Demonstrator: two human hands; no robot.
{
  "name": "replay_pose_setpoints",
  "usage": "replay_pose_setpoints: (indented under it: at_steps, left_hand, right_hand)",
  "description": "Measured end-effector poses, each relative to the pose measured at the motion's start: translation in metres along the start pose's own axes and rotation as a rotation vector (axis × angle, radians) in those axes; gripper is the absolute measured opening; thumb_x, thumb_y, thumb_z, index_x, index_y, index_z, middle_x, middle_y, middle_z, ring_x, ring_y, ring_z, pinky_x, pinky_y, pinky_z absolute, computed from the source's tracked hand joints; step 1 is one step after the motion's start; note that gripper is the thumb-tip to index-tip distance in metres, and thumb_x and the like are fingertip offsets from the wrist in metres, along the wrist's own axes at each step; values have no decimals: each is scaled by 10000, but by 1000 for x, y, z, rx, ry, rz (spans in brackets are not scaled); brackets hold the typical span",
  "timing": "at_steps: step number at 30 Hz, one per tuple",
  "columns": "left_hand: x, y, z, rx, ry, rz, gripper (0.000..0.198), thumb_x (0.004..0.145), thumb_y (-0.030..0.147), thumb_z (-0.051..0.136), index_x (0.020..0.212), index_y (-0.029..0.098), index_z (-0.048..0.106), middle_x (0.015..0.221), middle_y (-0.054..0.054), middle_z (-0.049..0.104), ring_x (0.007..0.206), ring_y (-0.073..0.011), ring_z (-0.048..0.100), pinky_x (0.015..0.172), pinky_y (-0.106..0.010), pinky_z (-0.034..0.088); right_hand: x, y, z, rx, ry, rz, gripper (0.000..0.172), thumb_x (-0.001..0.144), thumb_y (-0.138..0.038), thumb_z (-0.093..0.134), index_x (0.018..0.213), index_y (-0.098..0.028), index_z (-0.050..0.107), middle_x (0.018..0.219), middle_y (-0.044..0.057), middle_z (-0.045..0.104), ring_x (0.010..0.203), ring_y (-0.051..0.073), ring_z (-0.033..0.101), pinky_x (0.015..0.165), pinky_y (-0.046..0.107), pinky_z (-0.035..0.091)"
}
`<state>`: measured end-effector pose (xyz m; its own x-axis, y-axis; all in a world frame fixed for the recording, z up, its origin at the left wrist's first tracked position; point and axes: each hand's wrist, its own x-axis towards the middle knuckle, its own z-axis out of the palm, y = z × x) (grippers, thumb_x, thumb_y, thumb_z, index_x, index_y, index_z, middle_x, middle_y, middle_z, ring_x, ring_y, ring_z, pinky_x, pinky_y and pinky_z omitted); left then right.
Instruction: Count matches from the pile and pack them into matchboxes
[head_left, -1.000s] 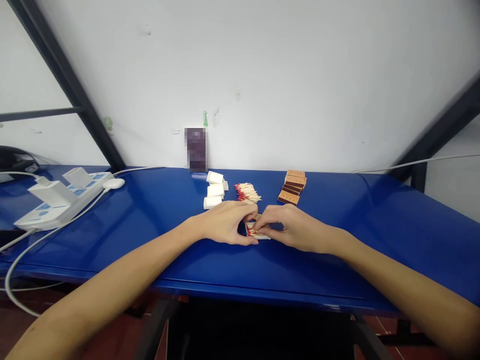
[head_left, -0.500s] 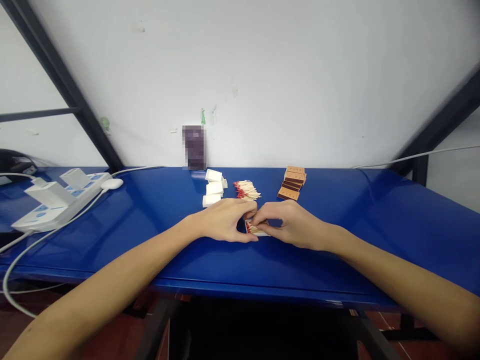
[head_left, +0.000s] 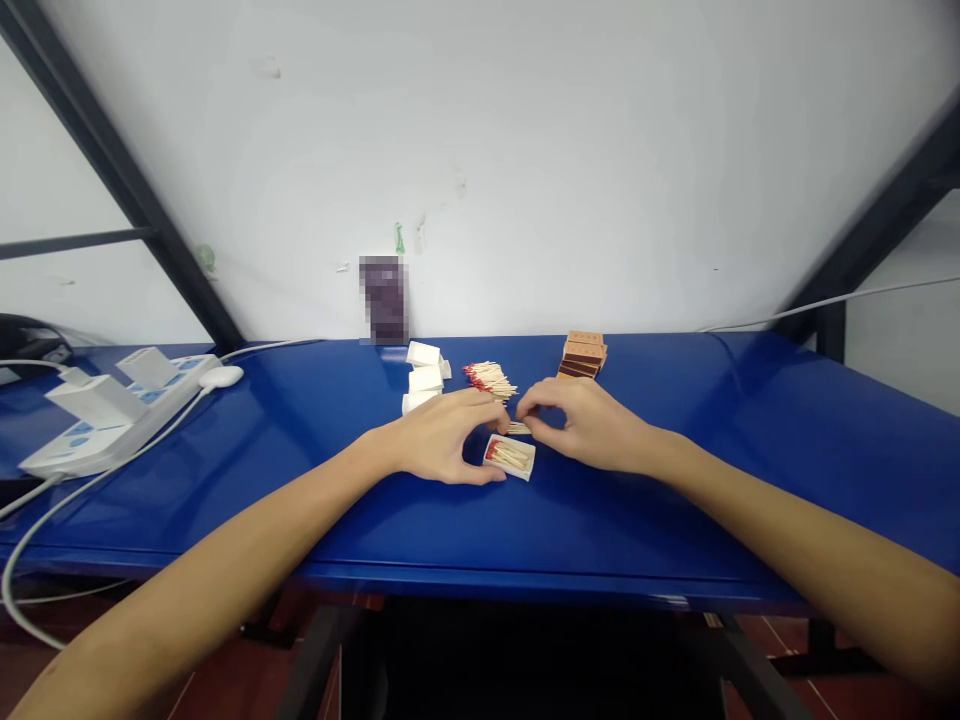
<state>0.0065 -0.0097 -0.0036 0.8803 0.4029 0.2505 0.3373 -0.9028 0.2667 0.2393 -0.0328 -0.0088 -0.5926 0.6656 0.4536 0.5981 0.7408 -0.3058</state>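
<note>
A small white matchbox tray lies on the blue table with several red-headed matches inside. My left hand curves around its left end, thumb at the near side and fingers at the far side. Just beyond the tray, my right hand pinches the plain ends of a few matches between thumb and fingers. Their other ends are near my left fingertips, partly hidden. Behind both hands is a loose pile of matches, heads toward the left.
White trays are stacked behind my left hand. Brown matchbox sleeves lie behind my right hand. A dark, blurred-out object leans on the wall. On the left are a power strip with chargers and white cables.
My right hand has moved up and away from the tray, uncovering the matches in it. It now pinches matches beyond the tray. My left hand stays around the tray.
</note>
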Motion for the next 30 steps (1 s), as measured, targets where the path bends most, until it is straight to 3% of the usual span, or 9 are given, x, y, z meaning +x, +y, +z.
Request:
replay_pose_setpoints:
  at_steps: [3,7,13,20,25,30]
  left_hand:
    - [-1,1,-1,-10,-5,19,394,791,471,694,1063,205,589,1037,-51,654,950,-223,589,860,-341,433]
    - [1,5,-1,-18,-22,0,350,797,402,676,1070,193,614,949,-40,664,832,-189,604,769,-305,444]
    - [2,7,-3,20,-64,3,333,787,417,679,1024,189,627,812,-14,619,717,-165,570,678,-284,406]
    - [0,5,-5,28,-101,-54,388,764,523,689,940,193,586,749,17,588,648,-143,518,615,-273,350]
    - [1,3,-3,31,-88,-74,437,756,591,685,888,194,560,726,24,564,633,-133,501,585,-260,316]
    - [1,3,-2,51,-55,-100,531,733,691,655,895,192,574,719,22,554,630,-137,489,587,-265,312]
  right_hand:
    - [1,10,0,-37,-82,33,140,858,-196,593,933,-193,711,916,44,734,834,193,639,762,322,464]
    - [2,16,6,38,-143,30,195,907,-304,591,1022,-215,721,972,43,745,866,197,636,776,328,471]
    - [5,13,11,130,-124,87,181,887,-207,576,961,-222,740,934,30,743,852,183,646,756,306,475]
    - [6,11,2,144,-221,131,236,922,-262,563,1059,-219,749,962,61,699,843,189,641,752,311,478]
    - [5,9,1,117,-195,194,169,896,-253,609,960,-208,759,980,62,702,876,196,644,778,316,490]
    - [6,7,5,93,-177,154,184,887,-158,575,926,-211,746,960,40,732,874,189,663,776,307,494]
